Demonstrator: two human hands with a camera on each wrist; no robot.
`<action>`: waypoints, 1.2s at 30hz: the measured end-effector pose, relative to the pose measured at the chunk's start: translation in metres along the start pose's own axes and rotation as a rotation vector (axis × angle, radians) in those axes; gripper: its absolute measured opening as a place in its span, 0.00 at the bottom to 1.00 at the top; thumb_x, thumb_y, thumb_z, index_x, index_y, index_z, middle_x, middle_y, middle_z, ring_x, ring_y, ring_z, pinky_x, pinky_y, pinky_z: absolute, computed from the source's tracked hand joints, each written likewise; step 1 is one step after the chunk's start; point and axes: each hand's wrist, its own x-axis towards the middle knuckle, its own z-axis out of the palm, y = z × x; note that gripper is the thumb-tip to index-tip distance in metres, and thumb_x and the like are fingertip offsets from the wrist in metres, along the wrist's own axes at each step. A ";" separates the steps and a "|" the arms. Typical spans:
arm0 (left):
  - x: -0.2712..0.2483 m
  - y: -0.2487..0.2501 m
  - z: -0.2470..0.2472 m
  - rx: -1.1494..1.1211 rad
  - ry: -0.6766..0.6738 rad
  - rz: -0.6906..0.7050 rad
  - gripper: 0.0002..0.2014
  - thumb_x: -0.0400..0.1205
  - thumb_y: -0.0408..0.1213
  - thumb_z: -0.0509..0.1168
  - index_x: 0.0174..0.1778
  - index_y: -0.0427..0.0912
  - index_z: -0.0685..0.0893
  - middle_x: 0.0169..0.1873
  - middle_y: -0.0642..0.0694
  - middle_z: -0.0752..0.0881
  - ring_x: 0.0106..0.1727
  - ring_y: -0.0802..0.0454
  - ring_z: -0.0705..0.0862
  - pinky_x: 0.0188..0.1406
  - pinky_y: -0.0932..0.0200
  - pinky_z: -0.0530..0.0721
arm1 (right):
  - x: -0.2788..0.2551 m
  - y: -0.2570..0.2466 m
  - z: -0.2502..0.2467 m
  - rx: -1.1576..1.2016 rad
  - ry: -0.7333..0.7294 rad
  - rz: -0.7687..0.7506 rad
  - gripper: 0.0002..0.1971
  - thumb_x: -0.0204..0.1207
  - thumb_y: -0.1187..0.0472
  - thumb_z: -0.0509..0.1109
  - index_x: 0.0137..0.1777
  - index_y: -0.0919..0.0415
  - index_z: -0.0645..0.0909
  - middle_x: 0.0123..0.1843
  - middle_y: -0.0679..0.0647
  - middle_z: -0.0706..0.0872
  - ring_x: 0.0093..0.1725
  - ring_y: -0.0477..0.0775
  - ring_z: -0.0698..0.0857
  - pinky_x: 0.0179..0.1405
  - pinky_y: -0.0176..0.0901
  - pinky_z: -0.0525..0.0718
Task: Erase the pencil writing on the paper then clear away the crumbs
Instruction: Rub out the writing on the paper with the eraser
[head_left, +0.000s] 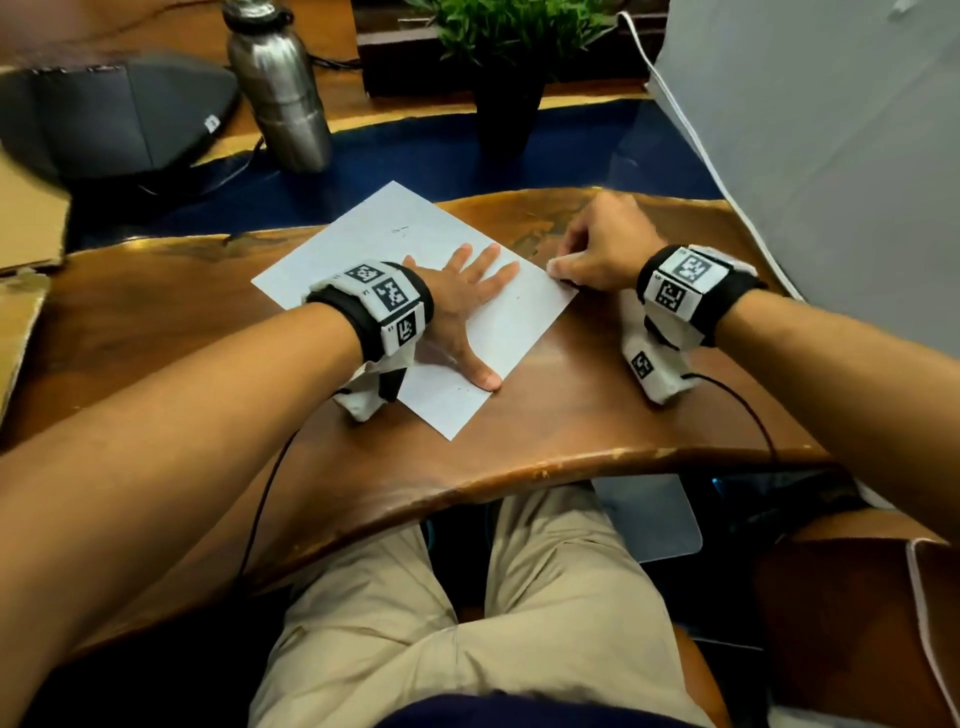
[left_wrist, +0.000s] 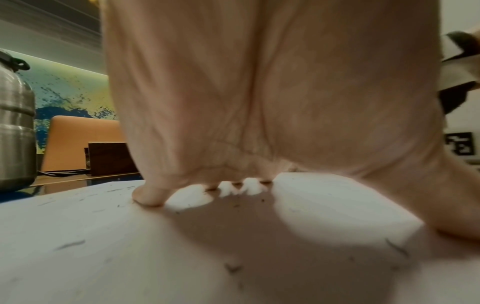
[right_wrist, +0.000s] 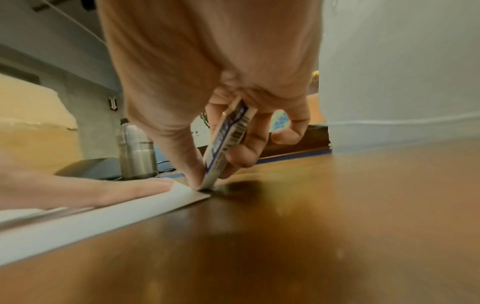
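A white sheet of paper (head_left: 363, 244) lies askew on the wooden desk (head_left: 571, 405). My left hand (head_left: 462, 301) presses flat on it with fingers spread. In the left wrist view dark eraser crumbs (left_wrist: 235, 267) lie scattered on the paper (left_wrist: 91, 257) under my left hand (left_wrist: 259, 102). My right hand (head_left: 592, 254) pinches a white eraser with a blue printed sleeve (right_wrist: 228, 139); its tip touches down right at the paper's right corner (right_wrist: 197, 194). Faint pencil marks (head_left: 401, 229) show near the sheet's far end.
A steel bottle (head_left: 280, 88) and a potted plant (head_left: 511, 57) stand at the back. A dark grey object (head_left: 119, 114) sits back left, cardboard (head_left: 26, 223) at the left edge, a white fabric panel (head_left: 831, 156) at the right. Cables trail off both wrists.
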 end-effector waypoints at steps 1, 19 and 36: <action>0.000 0.000 0.000 0.007 0.007 0.000 0.75 0.53 0.78 0.72 0.80 0.61 0.24 0.82 0.55 0.24 0.84 0.47 0.27 0.76 0.18 0.45 | 0.000 -0.002 -0.001 0.011 0.020 -0.005 0.05 0.66 0.57 0.79 0.31 0.54 0.89 0.33 0.50 0.90 0.37 0.51 0.88 0.32 0.44 0.86; -0.002 -0.001 0.001 -0.003 0.009 0.004 0.75 0.50 0.80 0.68 0.81 0.59 0.25 0.82 0.55 0.24 0.84 0.48 0.28 0.76 0.18 0.45 | -0.033 -0.041 0.026 -0.020 -0.275 -0.247 0.06 0.70 0.52 0.81 0.37 0.52 0.91 0.33 0.43 0.89 0.34 0.41 0.84 0.28 0.23 0.75; -0.005 -0.001 0.003 0.008 0.026 0.011 0.71 0.57 0.77 0.72 0.80 0.62 0.24 0.82 0.55 0.25 0.84 0.48 0.28 0.77 0.20 0.43 | -0.016 0.000 0.012 0.070 -0.148 -0.058 0.08 0.71 0.53 0.82 0.39 0.57 0.92 0.37 0.48 0.89 0.40 0.47 0.86 0.33 0.35 0.81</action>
